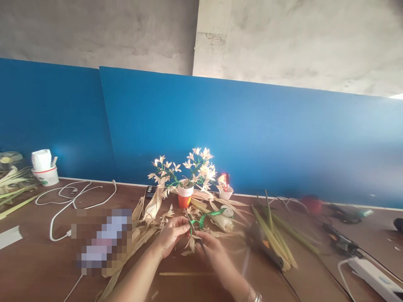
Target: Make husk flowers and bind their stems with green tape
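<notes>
Hanging between the fingers (182,229) is a pale flower (191,243).

The left hand (173,233) and its forearm (138,268), towards seven o'clock, are bare down to the view's lower edge. The right hand (212,251) is bare too; a shiny, silver-coloured band (258,298) sits on that wrist at five o'clock, partly cut off.

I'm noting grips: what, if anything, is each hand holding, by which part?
The left hand seems to pinch green tape near one end, exact spot unclear. The right hand seems to hold scissors by the handle end.
</notes>
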`<state>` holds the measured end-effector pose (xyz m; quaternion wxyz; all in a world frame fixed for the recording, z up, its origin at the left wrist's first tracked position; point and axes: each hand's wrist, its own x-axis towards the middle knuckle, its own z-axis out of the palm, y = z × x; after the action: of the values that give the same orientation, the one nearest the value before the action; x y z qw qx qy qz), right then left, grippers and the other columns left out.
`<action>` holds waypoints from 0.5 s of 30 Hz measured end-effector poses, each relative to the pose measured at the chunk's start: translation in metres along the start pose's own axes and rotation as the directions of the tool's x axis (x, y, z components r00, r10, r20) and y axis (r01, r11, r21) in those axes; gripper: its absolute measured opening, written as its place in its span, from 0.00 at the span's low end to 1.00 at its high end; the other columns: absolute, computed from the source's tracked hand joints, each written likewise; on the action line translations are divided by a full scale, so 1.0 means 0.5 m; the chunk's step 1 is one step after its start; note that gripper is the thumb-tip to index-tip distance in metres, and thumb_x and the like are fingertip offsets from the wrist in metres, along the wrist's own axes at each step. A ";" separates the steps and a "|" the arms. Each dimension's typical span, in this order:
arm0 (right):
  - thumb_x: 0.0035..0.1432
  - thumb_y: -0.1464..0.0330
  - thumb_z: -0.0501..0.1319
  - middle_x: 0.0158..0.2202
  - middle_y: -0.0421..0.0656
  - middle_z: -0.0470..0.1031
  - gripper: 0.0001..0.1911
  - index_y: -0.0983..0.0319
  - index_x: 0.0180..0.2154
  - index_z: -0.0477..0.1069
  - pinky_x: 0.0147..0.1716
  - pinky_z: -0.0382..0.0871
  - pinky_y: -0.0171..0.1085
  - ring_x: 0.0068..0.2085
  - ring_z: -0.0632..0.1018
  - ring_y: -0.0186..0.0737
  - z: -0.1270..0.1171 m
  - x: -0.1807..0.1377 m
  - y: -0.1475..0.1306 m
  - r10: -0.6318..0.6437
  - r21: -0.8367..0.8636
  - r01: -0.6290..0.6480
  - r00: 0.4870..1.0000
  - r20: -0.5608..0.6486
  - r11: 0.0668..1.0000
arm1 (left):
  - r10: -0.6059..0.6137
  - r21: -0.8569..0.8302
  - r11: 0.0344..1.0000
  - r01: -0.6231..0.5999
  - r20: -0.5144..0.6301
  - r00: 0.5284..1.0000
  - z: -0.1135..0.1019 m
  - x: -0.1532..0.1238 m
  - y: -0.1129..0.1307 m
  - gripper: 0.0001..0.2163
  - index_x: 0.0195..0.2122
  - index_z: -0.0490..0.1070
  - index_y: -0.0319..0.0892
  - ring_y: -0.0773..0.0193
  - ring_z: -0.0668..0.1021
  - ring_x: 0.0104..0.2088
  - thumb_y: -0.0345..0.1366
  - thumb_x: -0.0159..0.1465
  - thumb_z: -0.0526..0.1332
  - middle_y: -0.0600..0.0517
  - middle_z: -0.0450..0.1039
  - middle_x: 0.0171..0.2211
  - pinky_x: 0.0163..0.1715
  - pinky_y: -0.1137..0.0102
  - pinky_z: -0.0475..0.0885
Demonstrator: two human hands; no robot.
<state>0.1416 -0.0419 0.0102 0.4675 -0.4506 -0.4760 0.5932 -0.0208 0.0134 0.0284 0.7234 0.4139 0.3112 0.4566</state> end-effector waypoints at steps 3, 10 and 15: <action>0.49 0.56 0.67 0.26 0.36 0.67 0.20 0.56 0.44 0.74 0.24 0.56 0.28 0.25 0.63 0.28 -0.002 -0.002 0.006 0.018 0.015 -0.018 1.000 0.000 1.000 | -0.003 -0.008 1.000 0.003 -0.005 1.000 0.000 0.000 -0.001 0.12 0.23 0.74 0.38 0.70 0.72 0.23 0.38 0.43 0.74 0.54 0.73 0.21 0.28 0.73 0.65; 0.50 0.55 0.66 0.26 0.38 0.70 0.20 0.57 0.44 0.75 0.23 0.57 0.28 0.24 0.64 0.28 -0.001 -0.003 0.001 -0.013 -0.018 0.013 1.000 0.016 1.000 | -0.006 -0.007 1.000 0.007 0.005 1.000 0.001 -0.002 -0.002 0.12 0.23 0.74 0.38 0.70 0.71 0.23 0.38 0.43 0.74 0.54 0.72 0.20 0.28 0.74 0.65; 0.47 0.53 0.67 0.39 0.46 0.77 0.23 0.59 0.42 0.77 0.34 0.67 0.35 0.35 0.73 0.40 -0.003 0.004 0.002 -0.136 -0.061 0.139 0.990 0.044 0.988 | -0.004 0.003 1.000 0.004 0.008 1.000 -0.002 0.000 -0.002 0.11 0.23 0.74 0.38 0.70 0.71 0.23 0.38 0.44 0.73 0.54 0.72 0.20 0.27 0.74 0.64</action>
<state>0.1430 -0.0399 0.0089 0.4830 -0.4195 -0.5339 0.5529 -0.0213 0.0133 0.0270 0.7248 0.4163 0.3098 0.4531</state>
